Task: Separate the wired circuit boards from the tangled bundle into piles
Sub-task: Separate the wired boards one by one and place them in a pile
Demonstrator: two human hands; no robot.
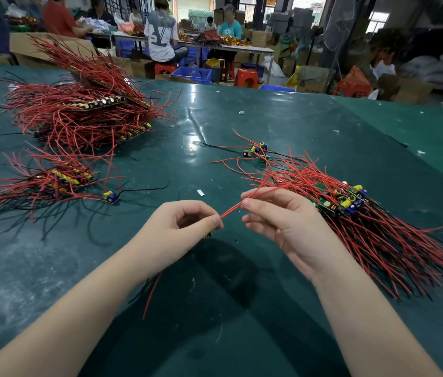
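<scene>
My left hand [185, 227] holds a small circuit board whose edge peeks out below the fingers, and it pinches the end of a red wire [231, 209]. My right hand [277, 213] pinches the same red wire further along, just above the table. A dense pile of boards with red and black wires [351, 210] lies right beside my right hand. A few loose wired boards [255, 151] lie beyond it. At the left lies a smaller pile [59, 180], with a single board [110, 196] at its edge. A big tangled bundle [84, 110] sits at the far left.
The green table mat [214, 308] spreads in front of me, dotted with small paper scraps [200, 192]. Beyond the table's far edge are red stools [246, 77], blue crates [191, 74], cardboard boxes and several seated people at other benches.
</scene>
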